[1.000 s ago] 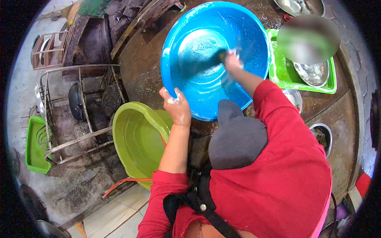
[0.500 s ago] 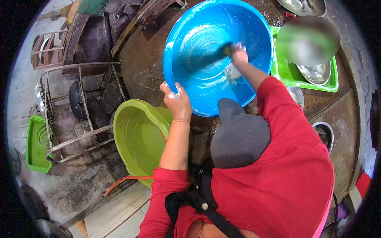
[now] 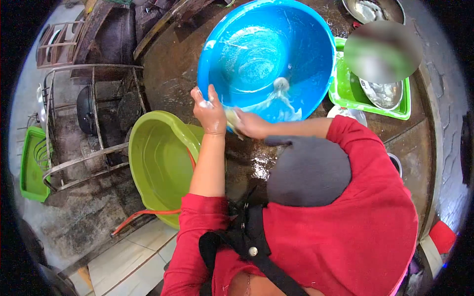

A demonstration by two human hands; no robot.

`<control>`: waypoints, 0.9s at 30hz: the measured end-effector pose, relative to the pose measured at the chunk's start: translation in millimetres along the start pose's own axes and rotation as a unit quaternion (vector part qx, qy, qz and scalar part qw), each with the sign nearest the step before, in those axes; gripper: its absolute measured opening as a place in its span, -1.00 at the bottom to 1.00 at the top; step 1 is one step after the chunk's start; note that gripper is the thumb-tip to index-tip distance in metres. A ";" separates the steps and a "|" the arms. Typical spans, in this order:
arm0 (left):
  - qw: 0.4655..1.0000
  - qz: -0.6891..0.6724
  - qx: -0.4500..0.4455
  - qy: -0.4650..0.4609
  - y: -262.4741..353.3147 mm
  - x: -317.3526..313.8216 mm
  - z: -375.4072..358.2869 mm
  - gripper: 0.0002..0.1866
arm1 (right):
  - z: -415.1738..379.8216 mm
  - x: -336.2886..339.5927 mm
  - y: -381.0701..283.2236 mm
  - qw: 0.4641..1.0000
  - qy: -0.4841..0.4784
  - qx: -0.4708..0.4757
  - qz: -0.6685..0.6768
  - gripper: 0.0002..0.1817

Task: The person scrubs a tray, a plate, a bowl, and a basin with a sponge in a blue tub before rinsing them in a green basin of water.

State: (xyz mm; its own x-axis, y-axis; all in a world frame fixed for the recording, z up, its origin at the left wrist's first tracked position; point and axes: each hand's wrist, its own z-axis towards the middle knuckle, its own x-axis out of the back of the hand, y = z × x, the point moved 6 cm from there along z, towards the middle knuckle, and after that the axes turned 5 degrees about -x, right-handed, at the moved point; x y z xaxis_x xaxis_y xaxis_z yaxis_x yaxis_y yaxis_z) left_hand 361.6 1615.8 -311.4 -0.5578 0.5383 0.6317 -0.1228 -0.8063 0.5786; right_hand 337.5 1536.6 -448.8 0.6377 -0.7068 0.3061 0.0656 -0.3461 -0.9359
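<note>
A large blue basin (image 3: pixel 316 54), tilted and streaked with suds, fills the top middle of the view. My left hand (image 3: pixel 209 116), with foam on its fingers, is closed over the basin's near left rim. Close beside it, my right hand (image 3: pixel 253 125) presses a yellowish sponge (image 3: pixel 232 118) against the near outer side of the basin, just below the rim. Part of the sponge is hidden by my fingers. A clump of foam (image 3: pixel 281 85) lies on the basin's inner wall.
A yellow-green tub (image 3: pixel 158 163) with an orange hose (image 3: pixel 143 213) stands at the near left. Beyond it is a metal rack (image 3: pixel 94 158) holding dark pans. A green tray (image 3: pixel 340 91) with a soapy metal bowl (image 3: pixel 382 93) sits at the right.
My right hand has moved from inside the basin to its near outer side, next to my left hand, with the sponge in it. My left hand still grips the rim.
</note>
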 end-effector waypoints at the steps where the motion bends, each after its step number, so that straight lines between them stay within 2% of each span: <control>1: 1.000 0.022 0.000 0.000 2.3 2.8 2.2 -0.78 | -19.0 -2.1 27.3 0.992 -0.084 -0.017 -0.095 -0.39; 2: 0.999 0.046 0.001 0.001 2.7 5.5 3.4 -0.79 | -32.9 1.8 64.6 0.971 -0.128 -0.042 -0.198 -0.34; 3: 0.999 0.040 -0.002 0.006 0.4 6.4 2.9 -0.78 | -33.6 7.9 121.9 0.951 -0.121 -0.019 -0.285 -0.40; 4: 0.999 0.040 0.001 0.009 -2.6 6.7 3.9 -0.78 | -51.4 47.8 107.1 0.909 -0.124 -0.025 -0.397 -0.44; 5: 0.999 0.051 -0.016 0.009 -3.7 7.1 3.7 -0.79 | -54.6 80.4 122.5 0.869 -0.120 -0.093 -0.471 -0.52; 6: 0.998 0.062 -0.032 0.008 -4.4 6.9 1.8 -0.79 | -51.6 116.4 133.7 0.811 -0.057 -0.113 -0.571 -0.60; 7: 0.998 0.061 -0.027 0.010 -7.5 5.8 2.4 -0.79 | -52.7 148.4 159.5 0.704 0.170 -0.047 -0.688 -0.64; 8: 0.997 0.067 -0.022 0.011 -11.3 5.2 3.9 -0.80 | -52.0 180.8 155.0 0.733 0.178 -0.040 -0.655 -0.64; 9: 0.997 0.073 -0.016 0.010 -14.5 6.6 2.7 -0.81 | -60.0 194.8 140.5 0.752 0.127 -0.052 -0.645 -0.65; 10: 0.997 0.073 -0.012 0.012 -16.8 8.5 1.4 -0.81 | -63.3 186.7 151.6 0.751 0.124 -0.051 -0.647 -0.65; 12: 0.998 0.056 0.018 0.023 -21.9 10.3 2.1 -0.82 | -68.6 163.4 186.3 0.715 0.262 -0.051 -0.646 -0.67; 13: 0.998 0.053 0.022 0.029 -20.4 9.8 3.0 -0.82 | -56.0 135.9 229.5 0.803 0.191 -0.169 -0.539 -0.65; 14: 0.999 0.034 0.024 0.025 -16.9 8.8 4.1 -0.81 | -45.5 99.8 253.5 0.860 0.111 -0.282 -0.411 -0.63; 15: 0.999 0.015 0.025 0.020 -12.9 7.7 5.2 -0.81 | -56.5 90.3 131.0 0.926 -0.090 -0.365 -0.037 -0.55; 16: 0.999 0.015 0.029 0.023 -6.5 7.1 8.5 -0.81 | -57.3 36.1 159.0 0.981 0.024 0.029 -0.188 -0.51; 18: 0.998 0.047 0.036 0.004 3.7 2.3 15.5 -0.80 | -54.9 11.0 73.4 0.997 -0.033 -0.059 0.023 -0.46; 19: 0.997 0.061 0.051 -0.004 -3.0 -1.8 19.4 -0.75 | -60.3 15.2 50.8 0.997 -0.033 -0.060 0.025 -0.46; 20: 0.997 0.061 0.050 -0.005 -6.3 -2.3 22.4 -0.75 | -65.4 24.6 18.0 0.996 0.009 0.065 -0.067 -0.46; 21: 0.994 0.062 0.091 -0.008 -14.2 -2.3 26.6 -0.70 | -72.1 31.5 -6.8 0.967 0.054 0.188 -0.160 -0.46; 22: 0.989 0.063 0.130 -0.009 -23.2 -1.7 33.0 -0.65 | -74.3 39.0 -8.6 0.966 0.059 0.190 -0.163 -0.46; 23: 0.982 0.018 0.186 -0.037 -52.6 -8.4 32.8 -0.55 | -76.3 43.5 -3.8 0.957 0.029 0.176 -0.230 -0.49; 24: 0.983 0.017 0.178 -0.035 -67.1 -11.3 29.5 -0.55 | -76.6 47.8 -0.6 0.942 0.001 0.161 -0.296 -0.52; 25: 0.968 0.055 0.243 -0.027 -87.5 -9.9 18.9 -0.51 | -77.3 57.8 -7.1 0.943 -0.005 0.153 -0.295 -0.61; 26: 0.947 0.093 0.308 -0.018 -102.6 -7.5 6.5 -0.47 | -76.1 71.0 -18.4 0.942 0.000 0.154 -0.296 -0.61; 27: 0.948 0.091 0.304 -0.018 -102.5 -6.5 -1.9 -0.47 | -75.2 80.6 -28.4 0.937 -0.038 0.160 -0.309 -0.62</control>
State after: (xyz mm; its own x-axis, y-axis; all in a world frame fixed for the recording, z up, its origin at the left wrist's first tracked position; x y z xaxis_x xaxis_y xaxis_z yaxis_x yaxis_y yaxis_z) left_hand 376.2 1694.5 -375.9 -0.4952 0.4208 0.7601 0.4747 -0.6016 0.6424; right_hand 329.3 1443.1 -384.5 0.4551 -0.3821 0.8043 0.6588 -0.4633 -0.5928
